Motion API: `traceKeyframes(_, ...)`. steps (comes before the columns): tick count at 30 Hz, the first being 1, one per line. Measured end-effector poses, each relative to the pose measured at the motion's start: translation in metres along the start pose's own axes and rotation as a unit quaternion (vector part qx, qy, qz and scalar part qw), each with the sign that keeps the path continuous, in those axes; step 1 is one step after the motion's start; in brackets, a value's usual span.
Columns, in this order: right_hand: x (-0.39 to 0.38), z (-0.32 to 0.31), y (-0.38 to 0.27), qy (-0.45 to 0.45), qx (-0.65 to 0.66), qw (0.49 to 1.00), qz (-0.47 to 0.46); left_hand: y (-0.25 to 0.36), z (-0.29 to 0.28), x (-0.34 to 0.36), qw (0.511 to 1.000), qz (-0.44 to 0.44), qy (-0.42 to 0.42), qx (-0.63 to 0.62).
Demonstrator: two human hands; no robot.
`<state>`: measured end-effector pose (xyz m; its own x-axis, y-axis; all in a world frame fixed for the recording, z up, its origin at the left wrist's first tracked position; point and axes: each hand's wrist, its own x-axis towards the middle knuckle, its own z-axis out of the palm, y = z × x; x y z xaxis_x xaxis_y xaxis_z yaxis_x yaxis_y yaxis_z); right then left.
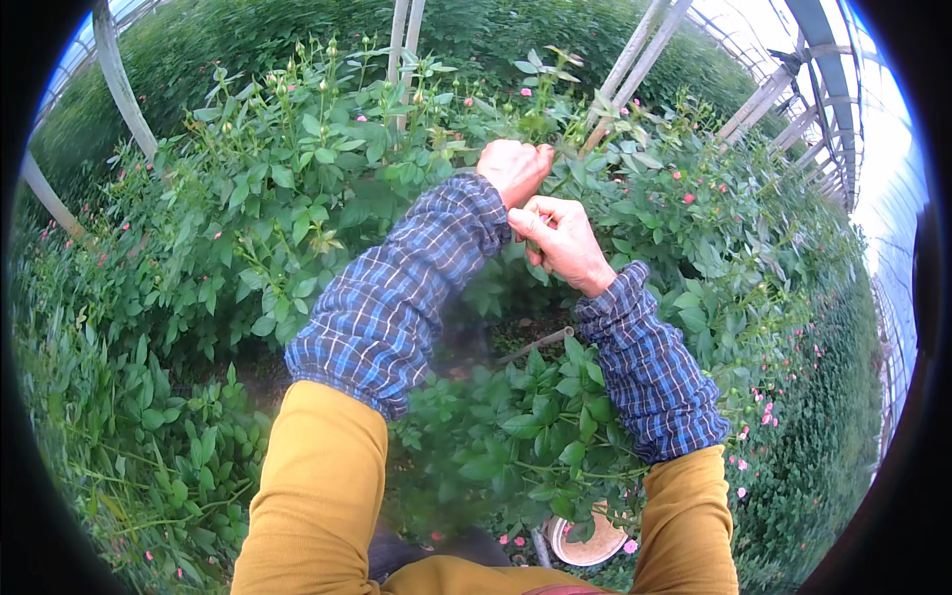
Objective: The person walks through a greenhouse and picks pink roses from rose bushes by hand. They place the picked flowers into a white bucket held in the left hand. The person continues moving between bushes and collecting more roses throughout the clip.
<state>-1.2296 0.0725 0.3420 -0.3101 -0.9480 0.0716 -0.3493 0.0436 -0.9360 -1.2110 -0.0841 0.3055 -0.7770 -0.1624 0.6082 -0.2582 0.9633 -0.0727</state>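
Observation:
My left hand (514,171) is closed in a fist among the leafy stems of a rose bush (307,169). Its fingers point away from me, so whatever they grip is hidden. Just below and to the right, my right hand (565,241) is also closed, thumb and fingers pinched together near the left cuff. What lies in that pinch is too small to make out. Blue checked sleeve covers reach over both forearms. Green buds (331,48) top the tall stems to the left, and several small pink blooms dot the foliage.
Pale greenhouse posts (635,64) rise behind the bushes, with curved roof ribs (838,89) at the right. A round pale basin (593,545) sits low by my right arm. A thin pipe (535,344) crosses below my hands. Pink flowers (764,409) stand at the right.

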Motion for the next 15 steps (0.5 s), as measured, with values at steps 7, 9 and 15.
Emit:
traceKeyframes(7, -0.002, 0.017, -0.019, -0.027, 0.075, 0.997, 0.009, -0.031, -0.003, -0.013, 0.998, -0.063, 0.009, 0.023)
traceKeyframes(9, -0.001, 0.022, -0.023, -0.046, 0.104, 0.993, 0.011, -0.033, -0.005, -0.018, 0.997, -0.077, -0.015, -0.004)
traceKeyframes(15, 0.004, 0.032, -0.036, -0.164, 0.228, 0.96, 0.003, -0.008, -0.012, -0.025, 0.924, -0.263, -0.04, -0.273)
